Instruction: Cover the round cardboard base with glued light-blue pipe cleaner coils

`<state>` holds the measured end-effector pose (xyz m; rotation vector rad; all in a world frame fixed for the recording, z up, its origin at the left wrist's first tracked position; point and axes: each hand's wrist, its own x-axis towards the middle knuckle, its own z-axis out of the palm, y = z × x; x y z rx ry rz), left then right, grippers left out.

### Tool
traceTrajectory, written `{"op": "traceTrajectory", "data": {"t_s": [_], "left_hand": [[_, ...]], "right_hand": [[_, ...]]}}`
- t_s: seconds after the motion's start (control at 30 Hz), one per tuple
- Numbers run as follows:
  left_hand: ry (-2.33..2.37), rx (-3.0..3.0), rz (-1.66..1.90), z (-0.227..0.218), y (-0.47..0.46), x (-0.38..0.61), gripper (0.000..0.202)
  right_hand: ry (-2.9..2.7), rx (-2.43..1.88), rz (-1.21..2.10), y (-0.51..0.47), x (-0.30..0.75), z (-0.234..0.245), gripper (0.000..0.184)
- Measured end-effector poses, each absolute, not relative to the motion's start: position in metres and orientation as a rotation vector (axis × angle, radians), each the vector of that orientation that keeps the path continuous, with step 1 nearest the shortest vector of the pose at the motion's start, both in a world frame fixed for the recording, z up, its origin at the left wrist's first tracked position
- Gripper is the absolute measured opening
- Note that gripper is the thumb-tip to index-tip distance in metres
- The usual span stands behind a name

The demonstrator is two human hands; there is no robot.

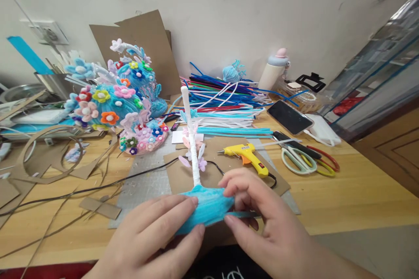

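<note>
My left hand (157, 237) grips a fuzzy light-blue pipe-cleaner base (206, 207) from the left, fingers curled over it. My right hand (258, 213) pinches the same piece on its right side, where a loose blue pipe-cleaner end (244, 214) sticks out under the fingers. A white wrapped stem (190, 135) rises upright from the base, with small pink and lilac petals and a blue bow on it. The piece is held just above the near table edge, over a brown cardboard sheet (178, 172).
A yellow glue gun (245, 154) with black cord lies behind the hands. Scissors (303, 159) and a phone (290, 116) are at right. A heap of coloured pipe cleaners (225, 104) and a flowered blue headpiece (114, 104) sit behind. Cardboard scraps (49, 161) cover the left.
</note>
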<state>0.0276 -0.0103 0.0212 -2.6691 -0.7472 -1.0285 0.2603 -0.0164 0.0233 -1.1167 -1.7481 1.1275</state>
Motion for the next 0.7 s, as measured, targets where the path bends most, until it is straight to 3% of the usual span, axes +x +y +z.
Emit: {"op": "traceTrajectory", "data": {"t_s": [0.37,0.7], "left_hand": [[-0.919,-2.573,-1.042,0.021,-0.015,0.028,0.018],[-0.772,-2.686,-1.035,0.021,-0.015,0.018,0.025]], "right_hand": [[-2.06,-0.984,1.089,-0.023,0.284,0.044,0.013],[-1.898,-1.167,1.0,-0.011,0.28,0.012,0.011]]}}
